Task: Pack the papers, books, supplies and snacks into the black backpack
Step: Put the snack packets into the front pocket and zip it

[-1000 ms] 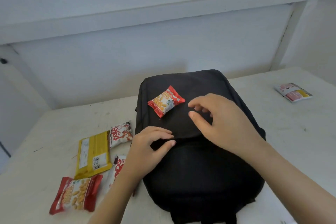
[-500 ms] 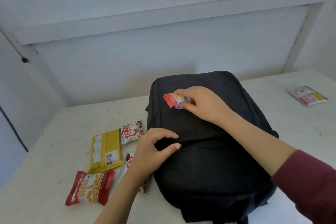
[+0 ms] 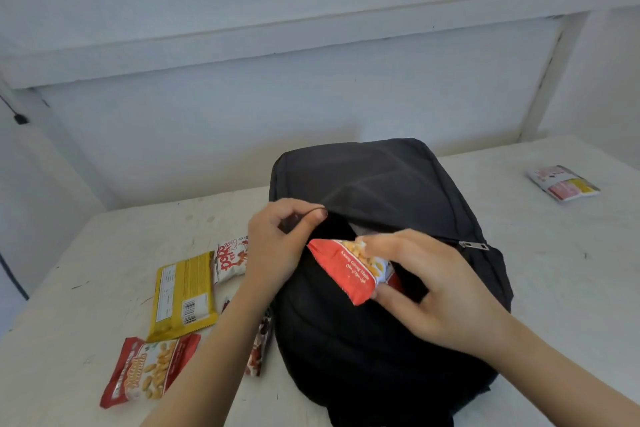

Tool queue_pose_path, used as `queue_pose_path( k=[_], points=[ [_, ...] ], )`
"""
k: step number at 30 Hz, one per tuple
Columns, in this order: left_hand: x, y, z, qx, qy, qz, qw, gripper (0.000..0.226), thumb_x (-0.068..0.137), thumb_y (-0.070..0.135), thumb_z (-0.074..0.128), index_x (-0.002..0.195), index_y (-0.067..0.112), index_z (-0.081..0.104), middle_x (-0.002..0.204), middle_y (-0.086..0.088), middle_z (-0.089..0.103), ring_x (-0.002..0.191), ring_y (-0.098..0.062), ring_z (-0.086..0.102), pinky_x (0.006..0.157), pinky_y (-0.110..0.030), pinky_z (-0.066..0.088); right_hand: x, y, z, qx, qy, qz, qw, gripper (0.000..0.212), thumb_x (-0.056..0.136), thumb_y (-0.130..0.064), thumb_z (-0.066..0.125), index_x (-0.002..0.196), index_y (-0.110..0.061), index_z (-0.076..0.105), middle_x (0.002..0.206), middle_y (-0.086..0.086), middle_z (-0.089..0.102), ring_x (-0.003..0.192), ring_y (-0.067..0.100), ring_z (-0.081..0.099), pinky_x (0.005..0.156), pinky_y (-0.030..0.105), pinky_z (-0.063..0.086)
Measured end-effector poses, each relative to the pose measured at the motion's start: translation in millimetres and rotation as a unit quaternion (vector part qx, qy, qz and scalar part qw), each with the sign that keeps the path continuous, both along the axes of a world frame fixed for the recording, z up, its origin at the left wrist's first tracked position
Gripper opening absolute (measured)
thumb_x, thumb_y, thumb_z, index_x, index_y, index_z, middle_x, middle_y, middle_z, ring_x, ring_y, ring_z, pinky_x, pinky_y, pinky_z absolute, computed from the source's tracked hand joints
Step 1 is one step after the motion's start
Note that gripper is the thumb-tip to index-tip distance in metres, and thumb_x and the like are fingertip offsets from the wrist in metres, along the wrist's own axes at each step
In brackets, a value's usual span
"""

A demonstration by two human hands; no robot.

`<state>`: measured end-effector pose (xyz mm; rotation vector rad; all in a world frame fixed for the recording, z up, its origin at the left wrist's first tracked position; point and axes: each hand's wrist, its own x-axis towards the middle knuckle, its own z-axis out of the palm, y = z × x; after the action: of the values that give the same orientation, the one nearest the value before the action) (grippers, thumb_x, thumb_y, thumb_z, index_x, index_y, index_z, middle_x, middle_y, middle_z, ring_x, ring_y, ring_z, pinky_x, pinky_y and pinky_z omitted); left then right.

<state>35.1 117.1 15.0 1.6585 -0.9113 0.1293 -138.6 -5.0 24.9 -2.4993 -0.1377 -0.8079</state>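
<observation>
The black backpack (image 3: 388, 184) lies flat on the white table, its front pocket unzipped. My left hand (image 3: 277, 246) pinches the pocket's upper flap and holds it lifted. My right hand (image 3: 429, 288) grips a small red peanut packet (image 3: 346, 270) at the pocket's mouth. To the left of the bag lie a yellow packet (image 3: 183, 295), a red peanut packet (image 3: 149, 371) and a red-and-white snack packet (image 3: 230, 258). Another red-and-white packet (image 3: 258, 347) is partly hidden under my left forearm.
A pink-and-yellow packet (image 3: 562, 182) lies far right on the table (image 3: 571, 270). The zipper pull (image 3: 474, 245) sits at the right end of the pocket opening. A white wall stands close behind the backpack.
My right hand picked the small red packet off the top of the bag and brought it down to the pocket. My left hand lifted the flap, opening the pocket.
</observation>
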Motion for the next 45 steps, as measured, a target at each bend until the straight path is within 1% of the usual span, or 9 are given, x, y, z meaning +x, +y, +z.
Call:
queue_pose_path(
  k=[5, 8, 16, 21, 24, 30, 35, 39, 45],
  points=[
    [-3.1, -4.9, 15.9, -0.027, -0.047, 0.036, 0.998, 0.016, 0.080, 0.016, 0.070, 0.077, 0.032, 0.068, 0.075, 0.016, 0.067, 0.074, -0.001, 0.059, 0.068, -0.011, 0.041, 9.4, 1.1, -13.4, -0.089, -0.026, -0.130, 0.987, 0.025, 0.087, -0.033, 0.055, 0.106, -0.021, 0.067, 0.109, -0.002, 0.060, 0.093, 0.012, 0.056, 0.073, 0.022, 0.049],
    [-5.0, -3.7, 17.6, -0.028, -0.089, 0.038, 0.995, 0.003, 0.079, 0.028, 0.067, 0.079, 0.029, 0.069, 0.081, 0.018, 0.067, 0.081, -0.003, 0.059, 0.075, -0.021, 0.046, 19.2, 7.4, -19.8, -0.027, -0.016, -0.140, 0.990, 0.027, 0.091, -0.020, 0.051, 0.114, -0.015, 0.065, 0.104, 0.001, 0.061, 0.091, 0.017, 0.061, 0.076, 0.025, 0.050],
    [-5.1, 1.2, 17.2, -0.025, -0.147, 0.039, 0.988, 0.007, 0.080, 0.028, 0.063, 0.083, 0.027, 0.069, 0.083, 0.021, 0.062, 0.084, 0.002, 0.058, 0.077, -0.023, 0.047, 39.1, 24.5, -17.5, -0.072, 0.196, -0.086, 0.974, 0.072, 0.086, -0.053, 0.008, 0.148, -0.020, 0.023, 0.137, 0.000, 0.041, 0.123, 0.015, 0.036, 0.104, 0.024, 0.027],
    [-3.6, 1.2, 15.1, 0.003, -0.143, 0.019, 0.990, 0.011, 0.081, 0.031, 0.059, 0.085, 0.027, 0.068, 0.085, 0.018, 0.064, 0.087, -0.002, 0.059, 0.079, -0.022, 0.048, 35.3, 28.5, -14.0, -0.111, 0.284, -0.056, 0.951, 0.076, 0.083, -0.058, -0.002, 0.150, -0.023, 0.001, 0.157, 0.001, 0.016, 0.144, 0.016, 0.009, 0.115, 0.028, 0.000],
    [-3.1, 2.4, 11.3, 0.056, -0.140, -0.033, 0.988, 0.020, 0.082, 0.030, 0.055, 0.092, 0.023, 0.071, 0.096, 0.013, 0.067, 0.097, -0.005, 0.059, 0.088, -0.023, 0.047, 14.4, 27.1, -1.6, -0.086, 0.262, -0.031, 0.961, 0.059, 0.096, -0.052, 0.015, 0.149, -0.026, 0.019, 0.153, -0.007, 0.027, 0.141, 0.008, 0.019, 0.111, 0.017, 0.007],
    [-13.7, -13.8, 13.4, 0.183, -0.119, -0.147, 0.965, 0.029, 0.083, 0.042, 0.053, 0.105, 0.033, 0.069, 0.119, 0.020, 0.060, 0.119, 0.005, 0.046, 0.105, -0.020, 0.033, -18.8, -5.9, 5.1, 0.002, 0.095, -0.104, 0.990, 0.035, 0.091, -0.043, 0.040, 0.111, -0.031, 0.066, 0.102, -0.022, 0.066, 0.097, -0.007, 0.057, 0.084, 0.010, 0.043],
    [-31.4, -57.3, 13.3, 0.223, -0.175, -0.146, 0.948, 0.029, 0.086, 0.038, 0.052, 0.110, 0.033, 0.067, 0.130, 0.016, 0.055, 0.128, 0.005, 0.036, 0.107, -0.013, 0.021, -31.1, -48.5, -5.6, -0.048, 0.067, -0.234, 0.969, 0.039, 0.088, -0.039, 0.041, 0.111, -0.023, 0.068, 0.109, -0.010, 0.067, 0.101, 0.005, 0.059, 0.088, 0.014, 0.037],
    [-45.8, -92.1, 7.9, 0.244, -0.212, -0.167, 0.932, 0.029, 0.088, 0.036, 0.053, 0.113, 0.030, 0.067, 0.135, 0.009, 0.052, 0.133, -0.004, 0.035, 0.111, -0.025, 0.021, -36.4, -77.7, -15.9, -0.068, 0.102, -0.206, 0.971, 0.037, 0.087, -0.037, 0.043, 0.106, -0.021, 0.071, 0.104, -0.009, 0.070, 0.097, 0.008, 0.064, 0.086, 0.017, 0.039],
    [-57.4, -118.6, -8.3, 0.290, -0.264, -0.149, 0.908, 0.025, 0.089, 0.035, 0.056, 0.113, 0.035, 0.065, 0.139, 0.012, 0.048, 0.135, -0.002, 0.030, 0.113, -0.024, 0.004, -48.3, -137.8, -37.8, 0.151, 0.038, -0.180, 0.971, 0.018, 0.091, -0.023, 0.056, 0.097, -0.021, 0.073, 0.102, -0.012, 0.068, 0.099, -0.006, 0.058, 0.086, 0.002, 0.037]
  ],
)
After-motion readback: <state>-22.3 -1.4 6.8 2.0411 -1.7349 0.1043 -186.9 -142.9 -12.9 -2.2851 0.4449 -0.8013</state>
